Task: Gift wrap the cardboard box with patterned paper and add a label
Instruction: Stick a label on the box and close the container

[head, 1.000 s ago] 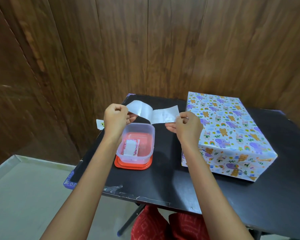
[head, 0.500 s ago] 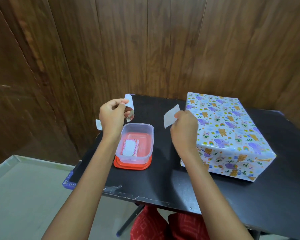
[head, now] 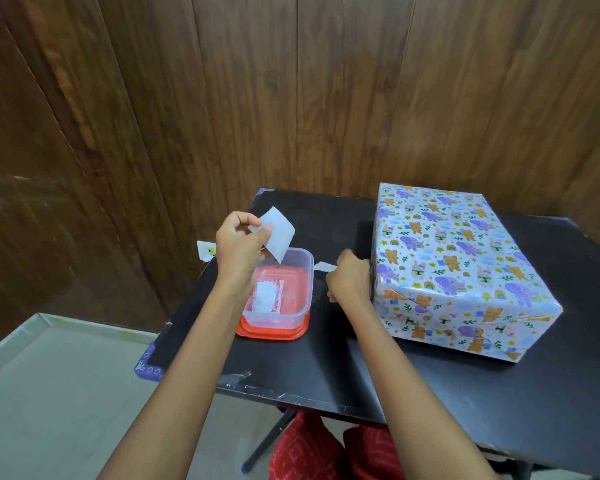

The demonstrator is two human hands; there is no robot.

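Observation:
The box (head: 458, 258), fully covered in animal-patterned paper, lies on the right half of the black table (head: 326, 368). My left hand (head: 238, 244) pinches a white backing sheet (head: 278, 233) above a clear plastic tub (head: 293, 289). One more pink-edged label (head: 265, 295) lies flat inside the tub. My right hand (head: 350, 278) is down beside the box's near-left corner, fingers closed on a thin white label (head: 324, 266) that sticks out to the left, level with the table.
The tub stands on its orange lid (head: 274, 336). A small paper scrap (head: 207, 250) hangs off the table's far-left edge. Wooden wall panels rise close behind the table. The floor drops away to the left, and my red-clothed knees show under the front edge.
The strip held between both hands has come apart into two pieces. My left hand keeps the backing over the tub; my right hand has dropped with its piece toward the box's corner.

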